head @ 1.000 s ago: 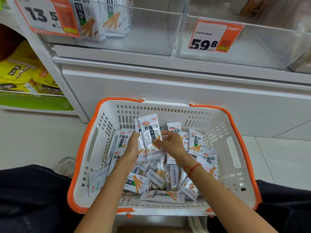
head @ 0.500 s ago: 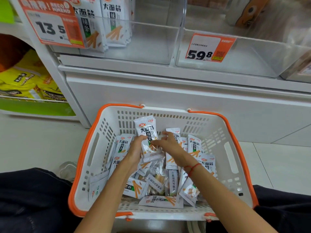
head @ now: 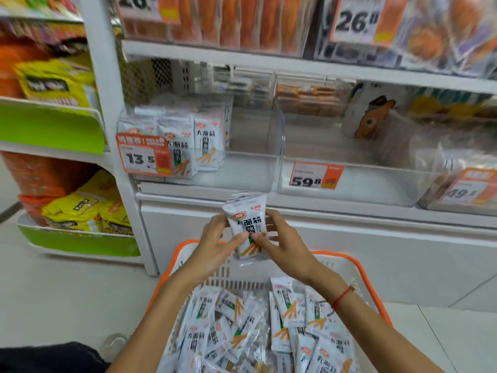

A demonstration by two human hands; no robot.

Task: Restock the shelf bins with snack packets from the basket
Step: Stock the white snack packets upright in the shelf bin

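Observation:
A small stack of white snack packets (head: 246, 219) is held upright above the basket, just below the shelf edge. My left hand (head: 215, 246) grips its left side and my right hand (head: 285, 246) grips its right side, thumbs on the front. The white basket with an orange rim (head: 357, 265) lies below, full of several loose packets (head: 258, 327) of the same kind. The clear shelf bin (head: 247, 168) with the 13.5 price tag (head: 144, 156) holds a row of matching packets (head: 188, 141) at its left; its right part is bare.
A second clear bin (head: 376, 179) tagged 59.8 stands to the right, a third tagged 49 beyond it. Upper shelf carries orange packs. A green-fronted rack (head: 53, 127) with yellow bags stands at left. White floor (head: 67, 292) lies left of the basket.
Both hands have lifted the packet stack out of the basket and up toward the shelf. The view has tilted up, showing more shelves.

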